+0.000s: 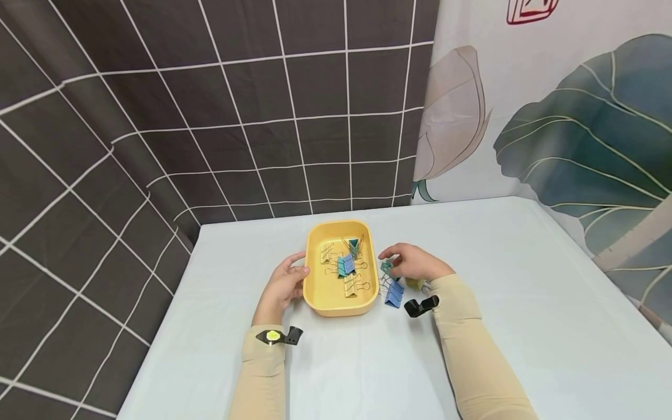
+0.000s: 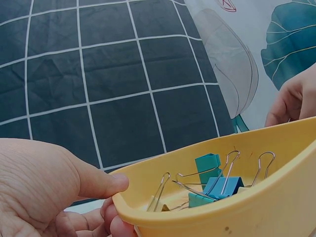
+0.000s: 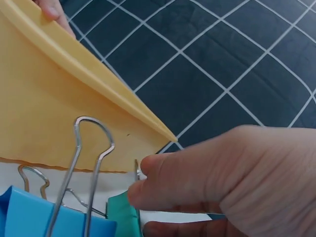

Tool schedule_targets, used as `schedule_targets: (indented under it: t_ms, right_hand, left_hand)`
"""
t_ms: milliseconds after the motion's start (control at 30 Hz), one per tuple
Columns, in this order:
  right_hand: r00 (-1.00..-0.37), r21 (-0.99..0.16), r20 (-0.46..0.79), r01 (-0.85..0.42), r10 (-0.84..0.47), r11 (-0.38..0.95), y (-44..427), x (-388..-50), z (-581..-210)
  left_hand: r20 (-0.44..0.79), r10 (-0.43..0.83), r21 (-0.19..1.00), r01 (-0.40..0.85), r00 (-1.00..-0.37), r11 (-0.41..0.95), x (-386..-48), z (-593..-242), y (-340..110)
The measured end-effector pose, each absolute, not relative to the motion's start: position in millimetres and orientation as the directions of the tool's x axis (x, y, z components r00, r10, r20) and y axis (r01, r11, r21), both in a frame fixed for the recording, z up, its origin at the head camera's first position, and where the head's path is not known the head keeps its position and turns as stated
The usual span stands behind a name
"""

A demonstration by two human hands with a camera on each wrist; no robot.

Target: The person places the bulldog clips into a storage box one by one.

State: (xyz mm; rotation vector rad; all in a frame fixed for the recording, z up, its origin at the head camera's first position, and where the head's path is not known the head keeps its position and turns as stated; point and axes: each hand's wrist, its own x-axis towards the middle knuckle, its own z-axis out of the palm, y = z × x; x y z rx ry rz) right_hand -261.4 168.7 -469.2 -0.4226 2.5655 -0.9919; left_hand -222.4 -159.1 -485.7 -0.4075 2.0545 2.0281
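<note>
A yellow tray (image 1: 341,307) with rounded corners holds several binder clips in yellow, blue and teal. My left hand (image 1: 285,286) grips its left side, with the thumb (image 2: 106,183) on the rim and the other fingers outside below it. Just right of the tray, my right hand (image 1: 417,262) pinches a green binder clip (image 3: 123,213) at its edge; part of the clip is hidden by the fingers. A blue binder clip (image 1: 394,294) with raised wire handles lies on the table next to it. Under the right wrist sits a yellowish clip (image 1: 413,283), partly covered.
The table has a white cover (image 1: 220,256). A dark cloth with a white grid (image 1: 252,146) hangs behind and at the left. At the right hangs a pale cloth printed with large leaves (image 1: 588,128). Black camera mounts sit on both wrists.
</note>
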Motion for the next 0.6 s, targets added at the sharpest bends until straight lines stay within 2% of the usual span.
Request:
schedule_targets:
  t_ms: [600]
  right_hand:
    - [-0.887,-0.644,-0.198,-0.204,-0.418,0.738,162.9,-259.8,-470.0]
  left_hand:
    - [-0.342,-0.031,0.940,-0.342,-0.939,0.005,-222.6,-486.7,-159.3]
